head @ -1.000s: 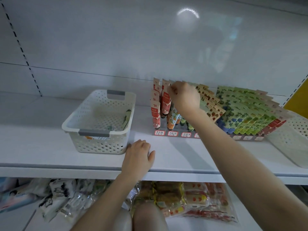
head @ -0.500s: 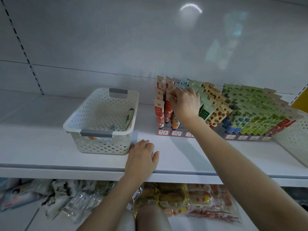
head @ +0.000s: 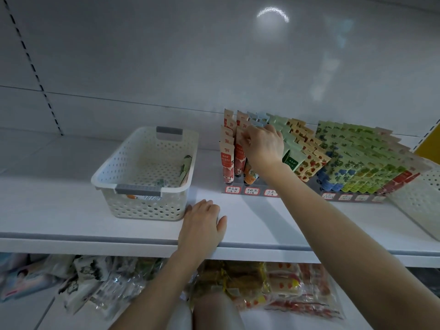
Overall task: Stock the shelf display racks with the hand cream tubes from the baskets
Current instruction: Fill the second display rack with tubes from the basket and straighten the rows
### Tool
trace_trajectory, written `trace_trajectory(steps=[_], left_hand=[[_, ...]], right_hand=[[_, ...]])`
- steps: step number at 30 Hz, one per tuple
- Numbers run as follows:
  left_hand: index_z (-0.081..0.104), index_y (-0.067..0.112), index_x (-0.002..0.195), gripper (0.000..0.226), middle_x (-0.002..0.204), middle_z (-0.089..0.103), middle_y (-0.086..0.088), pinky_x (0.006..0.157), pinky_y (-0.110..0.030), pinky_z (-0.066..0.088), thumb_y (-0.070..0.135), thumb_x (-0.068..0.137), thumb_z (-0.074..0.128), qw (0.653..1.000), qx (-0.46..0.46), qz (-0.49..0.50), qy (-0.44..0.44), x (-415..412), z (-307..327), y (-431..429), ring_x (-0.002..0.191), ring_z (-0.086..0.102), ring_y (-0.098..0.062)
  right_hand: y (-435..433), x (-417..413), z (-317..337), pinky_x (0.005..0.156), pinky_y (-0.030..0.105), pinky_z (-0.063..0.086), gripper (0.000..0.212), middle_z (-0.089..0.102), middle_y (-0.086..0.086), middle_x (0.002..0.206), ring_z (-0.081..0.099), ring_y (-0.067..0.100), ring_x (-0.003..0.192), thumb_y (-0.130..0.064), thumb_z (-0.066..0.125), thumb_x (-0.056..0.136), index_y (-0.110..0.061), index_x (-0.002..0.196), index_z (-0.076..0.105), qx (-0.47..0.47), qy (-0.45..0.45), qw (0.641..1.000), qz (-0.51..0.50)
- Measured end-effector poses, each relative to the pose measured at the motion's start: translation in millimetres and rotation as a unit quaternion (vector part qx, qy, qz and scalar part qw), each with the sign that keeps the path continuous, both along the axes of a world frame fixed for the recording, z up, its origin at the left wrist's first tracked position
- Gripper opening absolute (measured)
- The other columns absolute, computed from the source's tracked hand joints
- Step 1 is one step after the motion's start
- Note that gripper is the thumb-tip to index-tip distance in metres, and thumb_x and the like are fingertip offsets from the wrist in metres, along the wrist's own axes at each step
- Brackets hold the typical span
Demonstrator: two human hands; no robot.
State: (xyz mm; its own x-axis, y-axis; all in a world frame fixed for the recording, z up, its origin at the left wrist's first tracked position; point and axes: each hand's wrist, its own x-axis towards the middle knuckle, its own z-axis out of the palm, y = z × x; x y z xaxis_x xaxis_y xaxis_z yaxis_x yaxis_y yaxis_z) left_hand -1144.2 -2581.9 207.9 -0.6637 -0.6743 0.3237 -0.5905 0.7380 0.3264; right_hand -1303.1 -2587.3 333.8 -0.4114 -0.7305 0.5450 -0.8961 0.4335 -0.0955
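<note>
Two hands are in view. The right hand (head: 263, 146) reaches to twelve o'clock and pinches, with curled fingertips, the crimped top of a red-and-white hand cream tube (head: 239, 156) in the second column of the left clear plastic display rack (head: 252, 190). This tube stands with its long axis upright, cap down and crimp up, leaning slightly back, and hangs below the grip toward seven o'clock of the hand. The left hand (head: 202, 225) lies flat with fingers relaxed on the white shelf board (head: 273, 222), touching the front right corner of a white perforated plastic basket (head: 142, 206) at nine o'clock of the rack. One green tube (head: 185, 166) leans against that basket's right wall, with its top toward twelve o'clock. A second rack (head: 352, 197) and a second white basket (head: 419, 198) sit at three o'clock. The racked tubes overlap too densely to count.
</note>
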Motion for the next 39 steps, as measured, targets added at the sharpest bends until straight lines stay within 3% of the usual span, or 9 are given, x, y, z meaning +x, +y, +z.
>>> trace_trajectory(steps=[4,16,25,30,33,35,39], left_hand=[[0.057,0.015,0.111,0.032,0.109,0.056,0.004,0.097,-0.028,0.034,0.035,0.096,0.038,1.000,0.001,0.002,-0.002,-0.9,-1.3,-0.5,0.108,0.048,-0.012],[0.057,0.014,0.105,0.031,0.104,0.055,0.003,0.094,-0.029,0.033,0.035,0.096,0.037,1.000,-0.011,0.000,-0.006,-1.2,-1.5,-1.8,0.107,0.047,-0.013],[0.058,0.015,0.107,0.030,0.106,0.057,0.003,0.096,-0.029,0.036,0.034,0.096,0.037,1.000,-0.015,-0.009,0.009,-0.9,-2.7,-2.5,0.105,0.049,-0.013],[0.060,0.006,0.116,0.032,0.117,0.062,-0.006,0.100,-0.031,0.041,0.024,0.095,0.044,0.997,0.009,-0.039,0.065,1.8,7.1,8.7,0.110,0.055,-0.020],[0.070,0.006,0.098,0.027,0.093,0.071,-0.007,0.072,-0.028,0.054,0.023,0.085,0.055,0.988,-0.021,-0.067,0.138,13.1,28.6,20.0,0.084,0.068,-0.022],[0.071,0.010,0.086,0.026,0.080,0.071,-0.001,0.058,-0.023,0.051,0.027,0.083,0.052,0.979,-0.063,-0.084,0.177,28.5,49.5,20.4,0.070,0.067,-0.018],[0.069,0.006,0.083,0.031,0.074,0.067,-0.003,0.059,-0.027,0.046,0.026,0.086,0.045,0.969,-0.090,-0.104,0.203,76.0,99.1,3.1,0.067,0.059,-0.015]], right_hand=[[4.8,-0.3,2.1,0.086,0.034,0.033,0.029,0.068,0.009,0.099,0.047,0.028,0.108,-0.027,0.041,0.097,-0.008,0.102,0.061,0.003,-0.016,1.000,0.012],[7.0,0.1,4.3,0.086,0.033,0.035,0.031,0.067,0.011,0.100,0.047,0.029,0.108,-0.027,0.041,0.097,-0.006,0.105,0.062,-0.015,-0.026,0.999,0.025],[12.1,-10.8,7.1,0.073,0.035,0.041,0.025,0.068,0.015,0.089,0.053,0.032,0.093,-0.015,0.046,0.093,-0.001,0.093,0.067,-0.077,-0.038,0.995,0.050],[23.4,-9.6,6.7,0.075,0.035,0.044,0.021,0.069,0.017,0.087,0.057,0.034,0.086,-0.009,0.050,0.090,0.003,0.088,0.068,-0.095,-0.033,0.990,0.097],[28.4,2.7,6.7,0.076,0.034,0.045,0.019,0.068,0.016,0.088,0.059,0.034,0.084,-0.008,0.052,0.089,0.002,0.087,0.068,-0.087,-0.043,0.987,0.131],[31.8,17.0,10.4,0.071,0.029,0.044,0.019,0.069,0.013,0.089,0.062,0.030,0.082,-0.007,0.052,0.089,0.001,0.090,0.069,-0.086,-0.066,0.980,0.165],[34.4,49.6,22.4,0.077,0.017,0.044,0.019,0.070,0.011,0.096,0.063,0.019,0.083,-0.006,0.055,0.090,0.001,0.101,0.069,-0.085,-0.164,0.955,0.233]])
